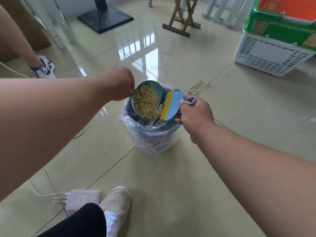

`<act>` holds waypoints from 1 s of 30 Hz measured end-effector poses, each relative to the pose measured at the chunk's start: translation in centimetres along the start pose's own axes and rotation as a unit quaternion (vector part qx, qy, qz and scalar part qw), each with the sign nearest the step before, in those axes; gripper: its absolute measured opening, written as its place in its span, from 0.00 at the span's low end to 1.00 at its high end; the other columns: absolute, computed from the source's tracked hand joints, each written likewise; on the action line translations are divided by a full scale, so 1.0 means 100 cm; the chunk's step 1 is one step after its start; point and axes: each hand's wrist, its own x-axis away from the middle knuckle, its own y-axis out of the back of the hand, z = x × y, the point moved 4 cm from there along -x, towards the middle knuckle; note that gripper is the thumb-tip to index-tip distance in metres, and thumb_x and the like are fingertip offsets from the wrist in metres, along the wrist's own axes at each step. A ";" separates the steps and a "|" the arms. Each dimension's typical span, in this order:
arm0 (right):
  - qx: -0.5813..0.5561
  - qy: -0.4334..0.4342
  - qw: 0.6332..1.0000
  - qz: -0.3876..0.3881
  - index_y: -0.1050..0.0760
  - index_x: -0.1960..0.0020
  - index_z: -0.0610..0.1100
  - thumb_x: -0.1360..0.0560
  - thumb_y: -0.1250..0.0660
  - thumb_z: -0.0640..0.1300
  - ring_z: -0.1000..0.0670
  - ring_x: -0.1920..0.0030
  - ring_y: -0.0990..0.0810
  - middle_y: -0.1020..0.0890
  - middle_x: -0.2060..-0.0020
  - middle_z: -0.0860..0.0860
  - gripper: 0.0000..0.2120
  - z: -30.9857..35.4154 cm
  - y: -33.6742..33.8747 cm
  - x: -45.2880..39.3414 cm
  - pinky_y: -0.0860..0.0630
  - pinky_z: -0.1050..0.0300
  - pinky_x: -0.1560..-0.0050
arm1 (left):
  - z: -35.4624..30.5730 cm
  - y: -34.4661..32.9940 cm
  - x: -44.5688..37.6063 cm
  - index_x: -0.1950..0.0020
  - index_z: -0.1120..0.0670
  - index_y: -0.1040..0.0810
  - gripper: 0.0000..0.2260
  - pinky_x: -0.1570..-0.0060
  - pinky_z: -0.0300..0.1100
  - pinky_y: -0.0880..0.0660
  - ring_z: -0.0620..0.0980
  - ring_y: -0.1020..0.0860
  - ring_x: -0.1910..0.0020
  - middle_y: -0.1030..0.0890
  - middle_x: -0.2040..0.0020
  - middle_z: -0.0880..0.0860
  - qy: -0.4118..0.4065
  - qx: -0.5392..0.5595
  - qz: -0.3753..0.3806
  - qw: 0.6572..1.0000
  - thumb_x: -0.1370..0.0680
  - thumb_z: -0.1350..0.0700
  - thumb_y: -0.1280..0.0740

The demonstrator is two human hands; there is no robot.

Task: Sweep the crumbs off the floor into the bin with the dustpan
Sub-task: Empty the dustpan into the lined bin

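left hand [119,83] fingers curled round the handle of the blue dustpan [154,89], holding it tilted over the bin [150,134]. dustpan is full of pale yellow crumbs [147,103], lower lip over the bin mouth. right hand [195,115] grips the small blue brush [172,105] by its loop handle, yellow bristles touching the crumbs at the dustpan's lip. bin is lined with a clear plastic bag [130,127], stands on the glossy tiled floor [171,177]. one stray crumb [105,152] on the floor left of the bin, a patch of fine dusty debris [198,87] behind the brush. around: stacked baskets [273,48] far right, wooden folding stool [183,17] and a black table base [106,17] at the back, another person's sneaker [43,67] at left. near the wearer's beige shoe [116,206] lies a pink charger box [82,200] with white cables. nothing between dustpan and bin.
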 end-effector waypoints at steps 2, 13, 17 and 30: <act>0.041 0.014 0.999 0.002 0.21 0.54 0.56 0.25 0.35 0.50 0.48 0.57 0.14 0.14 0.57 0.49 0.05 -0.008 -0.003 0.000 0.15 0.41 0.52 | -0.013 -0.003 0.003 0.52 0.54 0.11 0.07 0.64 0.46 0.20 0.57 0.20 0.64 0.22 0.62 0.53 -0.033 -0.069 -0.028 0.997 0.24 0.60 0.30; 0.040 0.029 0.999 0.008 0.23 0.58 0.71 0.28 0.35 0.54 0.48 0.53 0.14 0.14 0.57 0.55 0.10 -0.023 0.000 0.003 0.16 0.43 0.49 | -0.046 -0.004 0.026 0.48 0.55 0.15 0.09 0.63 0.45 0.30 0.57 0.23 0.60 0.18 0.54 0.53 -0.155 -0.278 -0.051 0.947 0.21 0.63 0.34; 0.006 0.034 0.999 -0.015 0.20 0.56 0.62 0.24 0.34 0.50 0.48 0.54 0.13 0.14 0.58 0.54 0.08 -0.020 0.009 0.008 0.15 0.43 0.50 | -0.045 0.001 0.026 0.55 0.56 0.17 0.06 0.65 0.45 0.29 0.59 0.22 0.62 0.21 0.59 0.55 -0.130 -0.198 -0.098 0.967 0.23 0.63 0.33; -0.222 -0.099 0.960 -0.139 0.18 0.49 0.45 0.26 0.32 0.46 0.47 0.65 0.15 0.13 0.56 0.45 0.08 -0.035 0.149 0.033 0.21 0.57 0.65 | -0.101 -0.024 0.050 0.61 0.51 0.11 0.03 0.79 0.33 0.30 0.40 0.28 0.82 0.18 0.73 0.50 0.002 0.335 -0.004 0.942 0.27 0.57 0.21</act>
